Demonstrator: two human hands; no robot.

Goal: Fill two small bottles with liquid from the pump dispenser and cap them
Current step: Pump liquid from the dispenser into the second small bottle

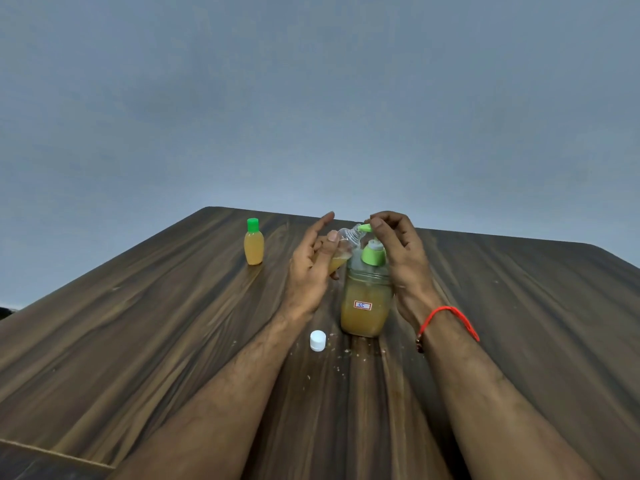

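Observation:
A clear pump dispenser (366, 306) with a green pump head and orange liquid stands mid-table, labelled 35. My left hand (311, 268) holds a small clear bottle (343, 242) tilted, its open mouth at the green nozzle; a little orange liquid sits in its lower part. My right hand (398, 251) rests its fingertips on top of the pump head. A second small bottle (254, 244), full of orange liquid and closed with a green cap, stands upright to the far left. A white cap (318, 340) lies on the table in front of the dispenser.
The dark wood-grain table (138, 341) carries small light specks around the dispenser's base. A red thread bracelet (446, 320) circles my right wrist. A plain grey wall fills the background.

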